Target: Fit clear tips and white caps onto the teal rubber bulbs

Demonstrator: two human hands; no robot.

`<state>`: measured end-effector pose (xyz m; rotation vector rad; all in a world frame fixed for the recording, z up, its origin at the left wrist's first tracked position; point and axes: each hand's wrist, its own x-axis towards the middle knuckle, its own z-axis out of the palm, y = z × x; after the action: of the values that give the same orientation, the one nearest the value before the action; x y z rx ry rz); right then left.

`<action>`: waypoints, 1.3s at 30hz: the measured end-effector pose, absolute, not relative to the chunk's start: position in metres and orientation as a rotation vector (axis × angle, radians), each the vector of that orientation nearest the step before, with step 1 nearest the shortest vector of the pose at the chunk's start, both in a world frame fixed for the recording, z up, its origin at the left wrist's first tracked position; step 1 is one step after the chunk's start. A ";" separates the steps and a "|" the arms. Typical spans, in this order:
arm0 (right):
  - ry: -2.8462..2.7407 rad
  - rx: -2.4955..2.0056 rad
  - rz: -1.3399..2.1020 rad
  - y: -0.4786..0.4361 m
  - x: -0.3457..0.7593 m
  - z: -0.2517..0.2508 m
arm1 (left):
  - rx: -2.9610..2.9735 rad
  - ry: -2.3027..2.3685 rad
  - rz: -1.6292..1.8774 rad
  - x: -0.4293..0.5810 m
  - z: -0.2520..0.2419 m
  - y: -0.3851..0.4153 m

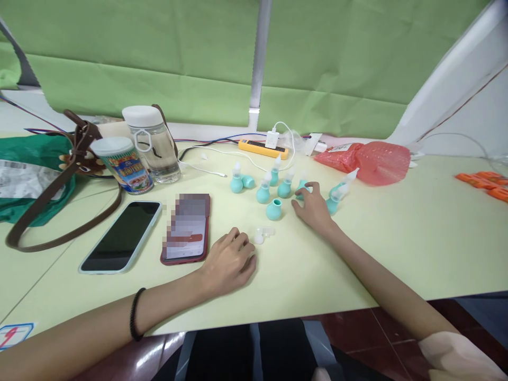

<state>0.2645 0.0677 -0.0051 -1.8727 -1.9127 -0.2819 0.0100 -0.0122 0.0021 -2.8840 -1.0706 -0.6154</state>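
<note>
My right hand (314, 207) reaches in among several teal squeeze bulbs with clear tips. Its fingertips are at one teal bulb (302, 186), partly covering it, while the thumb sticks out apart from the fingers. Just left of that thumb stands a bulb without a tip (273, 210), its round mouth showing. Palm down on the table, my left hand (230, 262) rests with loosely bent fingers and nothing visible in it. Small clear plastic pieces (263, 234) lie beside its fingertips. Another tipped bulb (236, 181) stands farther back next to a bulb on its side (248, 181).
Left of my hands lie a red-cased phone (186, 233) and a pale-cased phone (123, 238). Behind them stand a printed canister (127, 166) and a water bottle (159, 153). A yellow power strip (257, 148) and pink bubble wrap (383, 163) sit at the back.
</note>
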 end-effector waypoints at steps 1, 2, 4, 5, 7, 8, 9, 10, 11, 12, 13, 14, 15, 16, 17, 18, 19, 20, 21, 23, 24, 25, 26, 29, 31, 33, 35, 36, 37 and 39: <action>-1.902 -1.867 -0.290 0.068 0.265 -0.004 | -2.884 -1.074 -0.615 0.010 0.002 -0.012; -1.891 -1.861 -0.301 0.068 0.266 -0.002 | -2.884 -1.078 -0.615 0.010 0.002 -0.013; -1.873 -1.850 -0.321 0.067 0.267 0.003 | -2.886 -1.082 -0.618 0.010 0.003 -0.012; -1.864 -1.841 -0.336 0.065 0.267 0.006 | -2.889 -1.082 -0.622 0.010 0.003 -0.012; -1.832 -1.788 -0.401 0.062 0.266 0.012 | -2.897 -1.083 -0.639 0.010 0.004 -0.012; -1.803 -1.736 -0.443 0.061 0.265 0.015 | -2.903 -1.088 -0.654 0.010 0.004 -0.011; -1.761 -1.667 -0.480 0.059 0.263 0.018 | -2.913 -1.097 -0.675 0.010 0.005 -0.011; -1.712 -1.580 -0.506 0.057 0.261 0.021 | -2.926 -1.107 -0.707 0.010 0.006 -0.011; -1.658 -1.485 -0.519 0.055 0.259 0.024 | -2.944 -1.122 -0.748 0.009 0.007 -0.011; -1.609 -1.389 -0.520 0.052 0.256 0.027 | -2.966 -1.137 -0.799 0.009 0.008 -0.011; -1.569 -1.289 -0.525 0.048 0.253 0.030 | -2.991 -1.153 -0.857 0.008 0.009 -0.012; -1.542 -1.184 -0.535 0.044 0.249 0.032 | -3.021 -1.173 -0.915 0.008 0.010 -0.012; -1.526 -1.077 -0.542 0.038 0.245 0.034 | -3.054 -1.195 -0.976 0.007 0.011 -0.013; -1.526 -0.981 -0.524 0.032 0.239 0.035 | -3.090 -1.222 -1.036 0.006 0.012 -0.013; -1.539 -0.893 -0.474 0.024 0.233 0.035 | -3.131 -1.251 -1.101 0.005 0.013 -0.014; -1.564 -0.827 -0.370 0.016 0.226 0.035 | -3.173 -1.277 -1.180 0.005 0.014 -0.013; -1.604 -0.796 -0.212 0.009 0.220 0.035 | -3.218 -1.301 -1.270 0.004 0.014 -0.013; -1.643 -0.769 -0.045 0.002 0.214 0.033 | -3.258 -1.318 -1.373 0.004 0.015 -0.012; -1.679 -0.745 0.110 -0.004 0.208 0.031 | -3.287 -1.339 -1.476 0.003 0.015 -0.011; -1.726 -0.728 0.367 -0.010 0.201 0.027 | -3.317 -1.411 -1.613 0.003 0.014 -0.009; -1.732 -0.734 0.462 -0.011 0.199 0.024 | -3.339 -1.456 -1.605 0.004 0.014 -0.008; -1.729 -0.747 0.534 -0.011 0.198 0.022 | -3.368 -1.488 -1.547 0.005 0.015 -0.008; -1.724 -0.764 0.586 -0.010 0.199 0.020 | -3.398 -1.493 -1.459 0.005 0.015 -0.008; -1.757 -0.780 0.603 -0.007 0.201 0.019 | -3.466 -1.345 -1.197 0.006 0.015 -0.011; -1.864 -0.785 0.563 -0.008 0.202 0.022 | -3.476 -1.195 -1.120 0.006 0.014 -0.012; -2.009 -0.783 0.550 -0.011 0.200 0.026 | -3.495 -1.064 -1.068 0.005 0.012 -0.012; -2.104 -0.775 0.620 -0.013 0.197 0.029 | -3.537 -0.961 -1.034 0.004 0.010 -0.010; -2.118 -0.770 0.687 -0.014 0.196 0.030 | -3.575 -0.916 -1.022 0.004 0.009 -0.009; -2.113 -0.773 0.774 -0.014 0.195 0.031 | -3.620 -0.874 -1.011 0.004 0.008 -0.008; -2.082 -0.790 0.963 -0.011 0.195 0.031 | -3.693 -0.814 -0.994 0.004 0.007 -0.008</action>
<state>0.1950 -0.0114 0.0305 -0.7897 -2.0820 0.9628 0.0037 -0.0077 0.0066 -3.6925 -0.8138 -0.9939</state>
